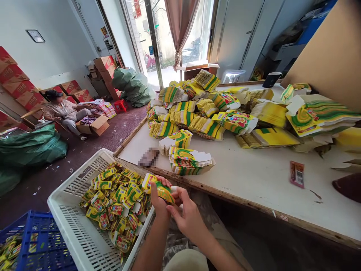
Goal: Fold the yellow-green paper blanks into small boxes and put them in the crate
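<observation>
We saw yellow and green on the box (164,192) we held. The boxes (103,185) in the white crate (58,197) were yellow too, with green curves and red-and-white lettering. The basket (42,241) looked deep blue to us. On the flat cartons (182,117) we noted yellow and green stripes. Our table (254,177) was white with a brown edge, and the wrapper (293,173) on it was orange-red with a black-and-white label. We also saw a green sack (31,146), a red stool (120,105) and a dusky pink curtain (182,22).
</observation>
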The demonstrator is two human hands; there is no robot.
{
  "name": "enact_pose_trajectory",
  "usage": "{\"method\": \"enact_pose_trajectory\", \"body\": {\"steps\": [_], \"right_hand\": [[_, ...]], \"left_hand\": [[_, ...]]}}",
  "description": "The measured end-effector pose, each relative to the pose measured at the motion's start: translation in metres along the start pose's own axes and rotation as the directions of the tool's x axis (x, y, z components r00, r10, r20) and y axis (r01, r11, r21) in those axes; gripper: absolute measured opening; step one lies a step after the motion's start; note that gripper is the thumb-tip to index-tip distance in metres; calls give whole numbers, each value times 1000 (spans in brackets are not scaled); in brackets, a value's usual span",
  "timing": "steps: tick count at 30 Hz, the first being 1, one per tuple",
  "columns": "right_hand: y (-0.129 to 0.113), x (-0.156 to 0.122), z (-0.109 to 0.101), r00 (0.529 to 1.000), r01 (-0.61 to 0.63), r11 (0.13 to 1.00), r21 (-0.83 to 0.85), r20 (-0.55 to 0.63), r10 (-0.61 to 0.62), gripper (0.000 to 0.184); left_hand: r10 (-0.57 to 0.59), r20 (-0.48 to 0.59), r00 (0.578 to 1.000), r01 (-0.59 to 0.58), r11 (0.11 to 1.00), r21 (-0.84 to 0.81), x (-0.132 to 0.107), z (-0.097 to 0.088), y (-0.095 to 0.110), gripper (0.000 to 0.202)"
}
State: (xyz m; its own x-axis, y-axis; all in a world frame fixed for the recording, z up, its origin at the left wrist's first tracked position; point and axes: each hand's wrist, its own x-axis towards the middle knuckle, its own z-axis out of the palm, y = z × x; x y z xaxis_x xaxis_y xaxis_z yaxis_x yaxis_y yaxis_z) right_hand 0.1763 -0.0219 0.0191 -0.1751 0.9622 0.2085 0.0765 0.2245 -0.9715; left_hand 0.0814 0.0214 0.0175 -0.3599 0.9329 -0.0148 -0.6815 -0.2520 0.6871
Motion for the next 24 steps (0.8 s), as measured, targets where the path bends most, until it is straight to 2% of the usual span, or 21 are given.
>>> {"method": "enact_pose_trajectory", "body": {"steps": [2, 5, 7, 9, 11, 12, 14, 16, 18, 19, 21, 22, 24], "right_hand": [[1, 5, -5, 999, 19, 1000, -25, 48, -18, 43], [9, 19, -18, 998, 55, 996, -63, -24, -57, 21], [15, 28, -29, 987, 97, 989, -110, -117, -110, 11], [18, 34, -43, 969, 153, 973, -175, -165, -182, 12], [20, 35, -57, 947, 238, 935, -262, -151, -283, 12], [20, 34, -63, 931, 287, 903, -321, -130, -342, 12], [18, 32, -74, 884, 377, 798, -470, -75, -461, 14], [15, 28, -79, 836, 446, 666, -598, 13, -549, 19], [10, 23, -77, 797, 529, 575, -625, 132, -590, 23], [9, 20, -73, 777, 572, 556, -603, 180, -603, 24], [7, 15, -66, 759, 605, 570, -555, 186, -624, 20], [7, 13, -63, 772, 576, 610, -544, 116, -625, 19], [12, 11, -59, 826, 424, 750, -508, -123, -550, 40]], "left_hand": [[-16, -23, 1000, 17, 999, 29, 2, 0, 0, 50], [-1, 39, 999, -4, 990, 140, 0, -3, -2, 60], [34, 71, 997, -51, 966, 255, -2, -8, -4, 56], [44, 58, 997, -63, 918, 391, -2, -14, -2, 44], [8, 85, 996, -51, 851, 523, 1, -20, 8, 37], [-11, 139, 990, -70, 821, 567, 4, -23, 15, 40], [-36, 299, 954, -165, 769, 618, 8, -26, 34, 60], [-91, 445, 891, -273, 676, 684, 10, -25, 53, 87], [-233, 510, 828, -344, 507, 790, 7, -20, 62, 112], [-325, 509, 797, -361, 419, 833, 4, -17, 63, 115], [-451, 477, 754, -362, 320, 875, -4, -10, 57, 98], [-469, 459, 755, -350, 305, 886, -8, -8, 52, 85], [-439, 435, 786, -333, 293, 896, -15, -6, 41, 67]]}}
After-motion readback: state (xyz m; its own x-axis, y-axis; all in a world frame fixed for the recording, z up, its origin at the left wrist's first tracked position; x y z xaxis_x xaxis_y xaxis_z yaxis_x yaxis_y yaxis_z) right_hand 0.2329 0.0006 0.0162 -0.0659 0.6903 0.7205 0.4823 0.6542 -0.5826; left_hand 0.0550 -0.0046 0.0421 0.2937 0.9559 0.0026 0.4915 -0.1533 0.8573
